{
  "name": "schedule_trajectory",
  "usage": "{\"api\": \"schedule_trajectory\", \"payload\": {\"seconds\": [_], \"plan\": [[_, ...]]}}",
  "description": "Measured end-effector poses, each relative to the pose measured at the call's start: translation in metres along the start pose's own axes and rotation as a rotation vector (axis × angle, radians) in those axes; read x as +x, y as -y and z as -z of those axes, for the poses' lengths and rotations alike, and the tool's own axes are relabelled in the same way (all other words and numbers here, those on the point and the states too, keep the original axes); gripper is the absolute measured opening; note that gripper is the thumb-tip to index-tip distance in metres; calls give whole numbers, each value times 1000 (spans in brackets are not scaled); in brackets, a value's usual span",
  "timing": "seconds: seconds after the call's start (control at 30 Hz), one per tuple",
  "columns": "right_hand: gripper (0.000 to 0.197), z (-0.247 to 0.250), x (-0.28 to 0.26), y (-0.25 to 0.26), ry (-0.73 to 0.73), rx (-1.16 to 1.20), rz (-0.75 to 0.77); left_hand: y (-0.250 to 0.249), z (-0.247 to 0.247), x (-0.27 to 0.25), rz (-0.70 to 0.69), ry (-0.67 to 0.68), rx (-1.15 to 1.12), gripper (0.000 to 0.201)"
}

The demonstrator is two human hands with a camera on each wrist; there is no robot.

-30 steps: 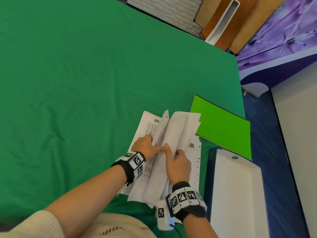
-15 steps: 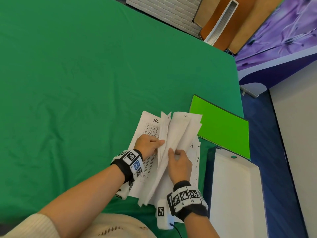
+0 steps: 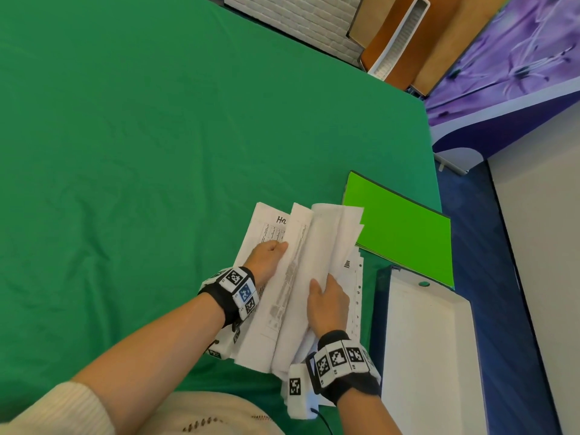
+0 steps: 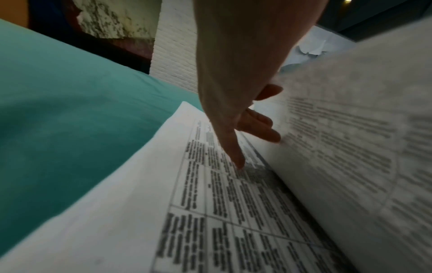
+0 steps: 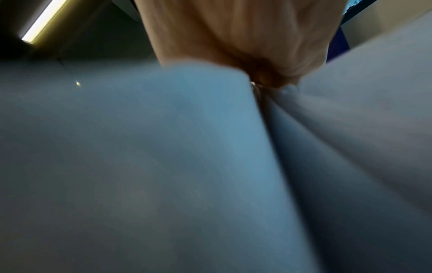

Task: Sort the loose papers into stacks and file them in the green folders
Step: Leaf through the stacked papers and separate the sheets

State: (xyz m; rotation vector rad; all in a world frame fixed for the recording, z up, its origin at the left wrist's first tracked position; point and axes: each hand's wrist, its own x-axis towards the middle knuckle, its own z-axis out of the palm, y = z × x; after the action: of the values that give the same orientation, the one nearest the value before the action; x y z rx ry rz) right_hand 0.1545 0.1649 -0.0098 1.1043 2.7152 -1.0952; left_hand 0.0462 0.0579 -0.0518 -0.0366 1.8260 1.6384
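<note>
The pile of loose white printed papers (image 3: 301, 277) lies on the green tablecloth (image 3: 141, 152). The left hand (image 3: 266, 257) presses a printed table sheet (image 4: 210, 212) with extended fingers. The right hand (image 3: 329, 304) grips lifted sheets, which hide its fingers. The bright green folder (image 3: 405, 233) lies just beyond the pile; the open white box (image 3: 430, 356) sits to the right.

Papers (image 3: 317, 246) on table (image 3: 125, 136), folders (image 3: 405, 233) right (touching), tray (image 3: 430, 356) nearer.

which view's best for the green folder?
Head view. The green folder lies closed on the green tablecloth, whole cover visible, beside the papers. The left wrist view shows only printed sheets and cloth; the right wrist view is filled by blurred paper. Neither shows the folder.
</note>
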Motion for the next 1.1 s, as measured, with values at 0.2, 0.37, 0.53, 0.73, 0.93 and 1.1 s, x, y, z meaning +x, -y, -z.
{"api": "schedule_trajectory", "payload": {"seconds": [0.2,0.37,0.53,0.73,0.93,1.1], "plan": [[31,8,3,-3,-70,-35,-58,15,35,4,38,-231,76,31],[29,10,-2,0,-103,-52,-55,13,46,-3,91,-165,20,36],[50,0,-5,9,-17,-5,-16,-24,26,-34,154,171,10,63],[30,-8,-4,5,-25,-139,45,-17,13,-26,29,89,438,45],[31,0,2,-3,-75,-148,-4,-2,29,-15,215,-326,1059,38],[34,-4,2,-3,-64,-139,2,3,33,-12,139,-291,1149,24]]}}
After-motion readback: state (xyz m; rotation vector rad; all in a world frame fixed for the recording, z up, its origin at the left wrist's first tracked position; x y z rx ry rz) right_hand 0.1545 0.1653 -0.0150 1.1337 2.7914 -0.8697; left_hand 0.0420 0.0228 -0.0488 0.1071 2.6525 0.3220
